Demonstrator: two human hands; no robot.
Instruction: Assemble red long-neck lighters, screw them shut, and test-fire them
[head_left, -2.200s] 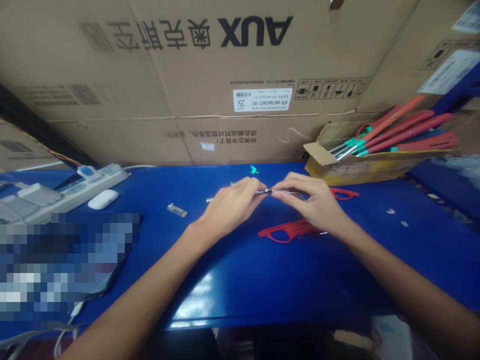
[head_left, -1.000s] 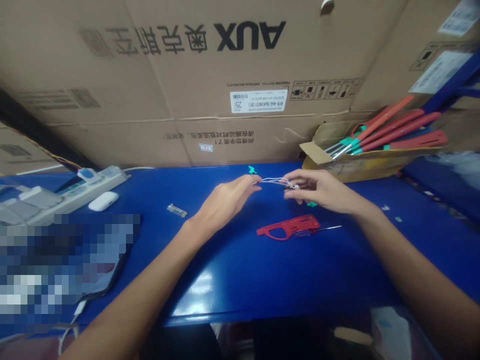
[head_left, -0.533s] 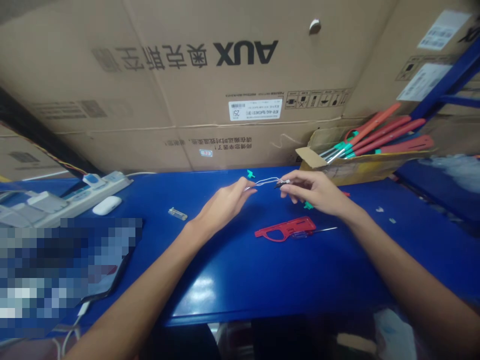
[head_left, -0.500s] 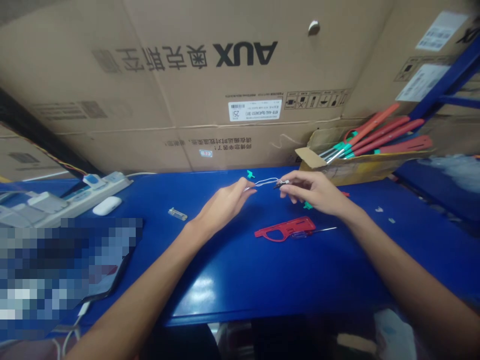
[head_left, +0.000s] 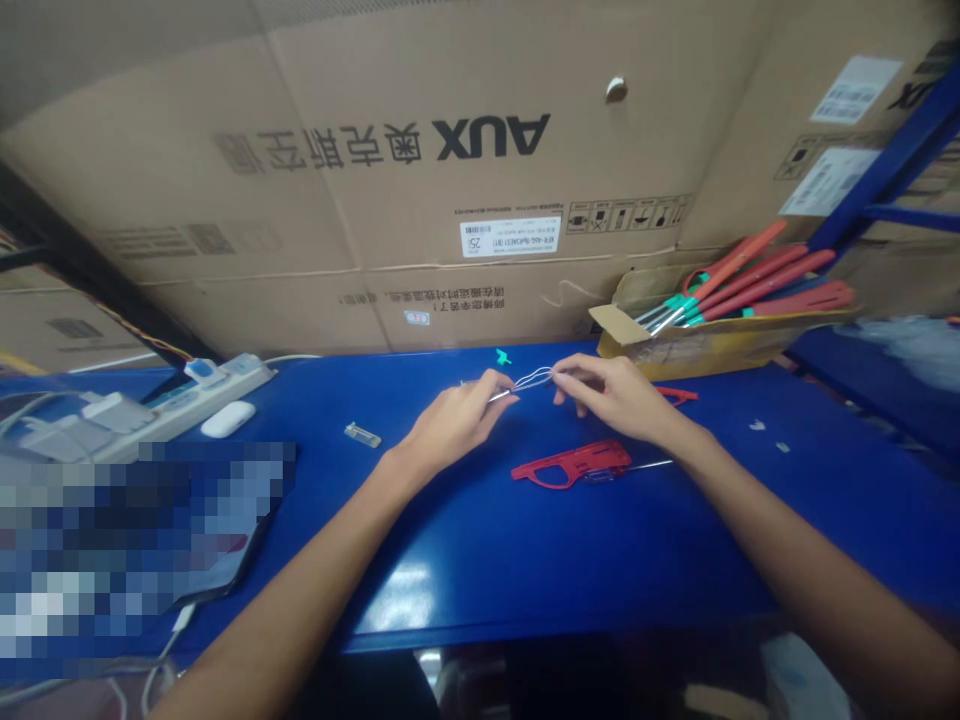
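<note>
My left hand [head_left: 466,408] is closed round a thin metal tube [head_left: 500,395]. Pale wires [head_left: 531,378] run in a loop from there across to my right hand [head_left: 611,392], whose thumb and fingertips pinch their far end. What sits at that end is hidden by the fingers. Below the hands lies a red plastic shell [head_left: 555,468] with an oval opening, and a screwdriver [head_left: 651,464] with a clear handle lies against it. A small green plastic piece [head_left: 503,357] rests behind my left hand. Another red piece [head_left: 679,396] shows partly behind my right wrist.
An open carton [head_left: 705,345] of long red-handled lighters [head_left: 750,275] stands at the back right. Left are a clear small tank [head_left: 362,435], a white earphone case [head_left: 228,419], a power strip [head_left: 236,375] and a blurred-out tablet [head_left: 247,560]. A large cardboard box [head_left: 450,60] walls the back.
My right hand has shifted slightly left, closer to my left hand, and the wires now bow into a loop. The dark and white end piece is now hidden in my right fingers. The view has tilted slightly.
</note>
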